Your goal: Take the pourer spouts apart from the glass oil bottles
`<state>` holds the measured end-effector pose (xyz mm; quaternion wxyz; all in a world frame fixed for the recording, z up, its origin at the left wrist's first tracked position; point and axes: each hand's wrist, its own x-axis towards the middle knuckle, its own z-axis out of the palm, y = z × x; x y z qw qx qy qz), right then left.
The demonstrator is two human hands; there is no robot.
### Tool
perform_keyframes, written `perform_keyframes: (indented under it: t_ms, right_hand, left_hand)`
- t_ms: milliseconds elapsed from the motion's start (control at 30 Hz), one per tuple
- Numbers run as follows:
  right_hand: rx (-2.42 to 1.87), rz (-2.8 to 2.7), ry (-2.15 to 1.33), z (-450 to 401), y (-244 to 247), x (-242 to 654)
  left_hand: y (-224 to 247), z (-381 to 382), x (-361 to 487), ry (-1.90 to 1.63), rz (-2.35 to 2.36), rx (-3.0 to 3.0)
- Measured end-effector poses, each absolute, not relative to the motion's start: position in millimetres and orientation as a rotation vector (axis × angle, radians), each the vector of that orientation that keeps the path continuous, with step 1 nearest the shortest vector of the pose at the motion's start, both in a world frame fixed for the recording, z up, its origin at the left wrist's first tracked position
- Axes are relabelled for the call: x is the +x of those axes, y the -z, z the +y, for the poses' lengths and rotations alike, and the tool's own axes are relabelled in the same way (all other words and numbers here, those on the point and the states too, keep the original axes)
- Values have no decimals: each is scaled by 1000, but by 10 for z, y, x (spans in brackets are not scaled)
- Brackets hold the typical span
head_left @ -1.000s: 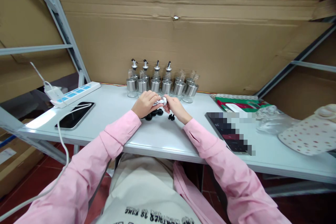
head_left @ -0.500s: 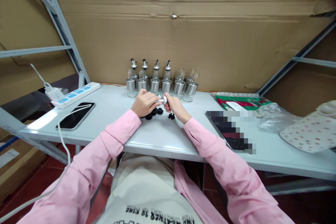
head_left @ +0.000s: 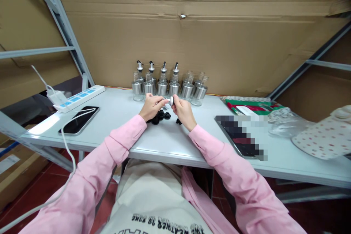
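A silver pour spout (head_left: 171,101) is held between my two hands above the table. My left hand (head_left: 152,106) pinches its thin end, while my right hand (head_left: 183,110) has its fingers closed at the wide base. Something dark shows at the base by the right fingertips, too small to make out. Under my left hand lie several black ribbed stoppers (head_left: 155,120). Small black parts (head_left: 178,121) lie beneath my right hand, partly covered by it. Behind stand glass bottles with steel sleeves (head_left: 162,88); some in the back row carry pour spouts (head_left: 163,66).
On the left are a white power strip (head_left: 82,98), a phone (head_left: 79,120) and a white cable (head_left: 63,137). A tablet-like device (head_left: 236,137) lies to the right, with a plastic bag (head_left: 287,127) and a spotted cap (head_left: 323,137) beyond. Cardboard (head_left: 175,40) walls the back.
The spout has turned in my hands, its base now facing my right hand. My right hand has shifted slightly and covers more of the small black parts.
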<state>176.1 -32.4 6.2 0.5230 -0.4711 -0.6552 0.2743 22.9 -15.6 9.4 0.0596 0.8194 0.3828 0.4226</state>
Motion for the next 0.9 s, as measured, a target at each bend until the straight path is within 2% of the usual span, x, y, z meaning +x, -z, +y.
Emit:
perform_keyframes:
  t_ms: [267,467,600,800,900]
  right_hand:
    - [-1086,-1821,-472,-309,-28,1734]
    - [-962,-1864,-475,-302,-56,1788]
    - [-961,-1787,-715,-280,-125,1732]
    - [-1052,-1540,-1287,-116,-321,1495]
    - [-1097,-1447,-1428,-90,-373,1470]
  left_hand:
    - [-110,-91,184,-1185,975,1896]
    - [-44,-73,173,-1262,1143,2167]
    - [-10,-80,160,-1393,1233,2466]
    - [-15,-77,108,-1604,1265,2524]
    - [-6,-55,93,-1610,1261,2599]
